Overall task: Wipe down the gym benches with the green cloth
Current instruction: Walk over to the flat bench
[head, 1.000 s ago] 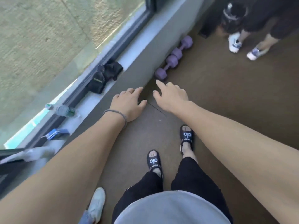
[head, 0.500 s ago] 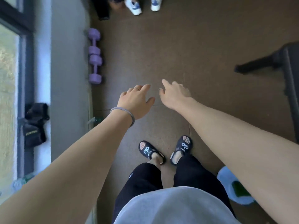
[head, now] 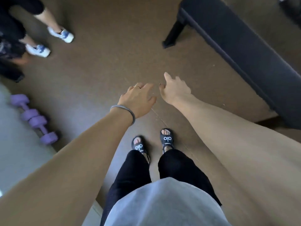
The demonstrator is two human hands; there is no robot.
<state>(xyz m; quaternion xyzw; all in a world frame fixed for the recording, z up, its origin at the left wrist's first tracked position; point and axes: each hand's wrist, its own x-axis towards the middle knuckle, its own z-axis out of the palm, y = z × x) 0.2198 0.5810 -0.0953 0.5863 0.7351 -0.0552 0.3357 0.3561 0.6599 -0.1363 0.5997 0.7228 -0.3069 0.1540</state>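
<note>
Brown rubber gym flooring (head: 101, 51) filled the shot. Left hand (head: 138, 100) and right hand (head: 176, 90) hung out front, fingers loose, gripping nothing, likely just balancing mid-stride. Long black padded bench (head: 241, 46) sat beyond the right hand. No green cloth showed anywhere.

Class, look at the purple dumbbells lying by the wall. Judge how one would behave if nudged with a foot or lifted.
The dumbbells look small with thick heads, so probably heavy for their size yet liftable one-handed. Their heads seem faceted rather than round, so a nudge would likely slide or rock one, not roll it far. They look stiff and sturdy, unlikely to break.
</note>
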